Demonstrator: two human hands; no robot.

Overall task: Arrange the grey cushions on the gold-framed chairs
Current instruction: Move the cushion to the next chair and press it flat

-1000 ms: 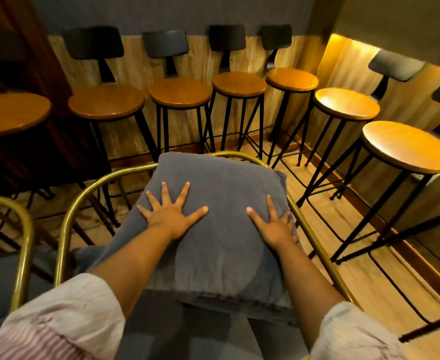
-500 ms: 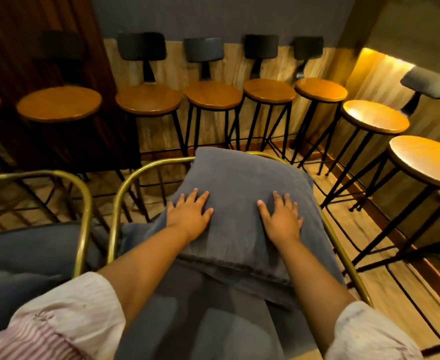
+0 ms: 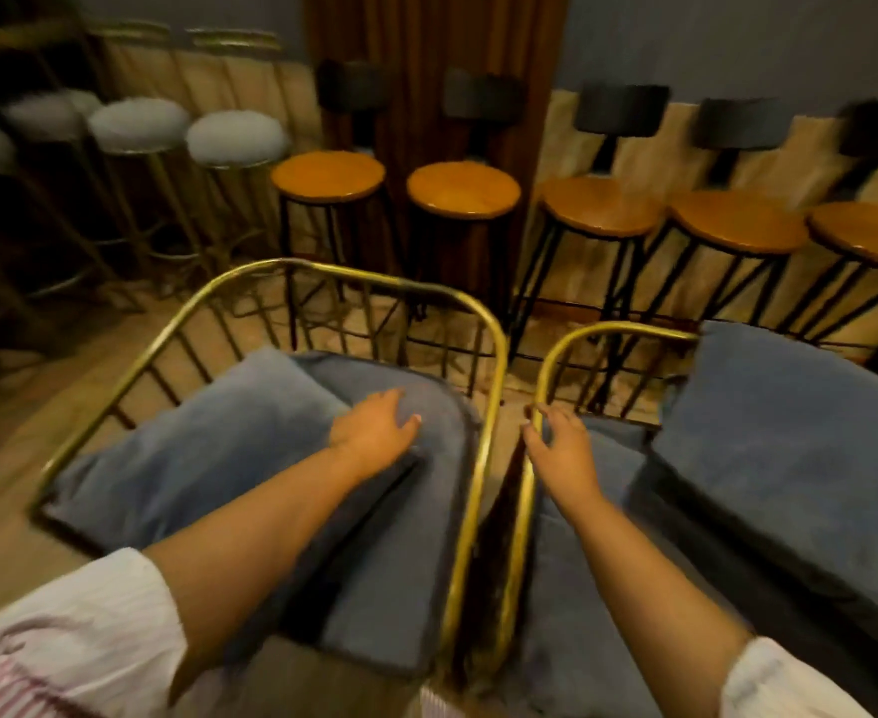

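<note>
Two gold-framed chairs stand side by side below me. On the left chair [image 3: 493, 355] a grey cushion [image 3: 193, 448] lies flat and askew across the left part of its grey seat. My left hand [image 3: 374, 432] rests palm down on that seat just past the cushion's right end, fingers loosely together, gripping nothing that I can see. My right hand [image 3: 566, 448] hovers over the right chair's seat, beside its gold frame [image 3: 550, 365], with fingers spread and nothing in them. A second grey cushion [image 3: 789, 448] leans against the back of the right chair. The picture is motion-blurred.
A row of black-legged stools with round wooden seats [image 3: 462, 189] lines the far wall behind the chairs. Gold-legged stools with fuzzy grey tops [image 3: 237, 137] stand at the back left. A narrow gap separates the two chair frames. Wooden floor shows at left.
My view has swung left, bringing the left chair to the middle. Both hands have left the propped cushion; the left now rests on the left chair's seat, the right hangs by the right chair's frame.
</note>
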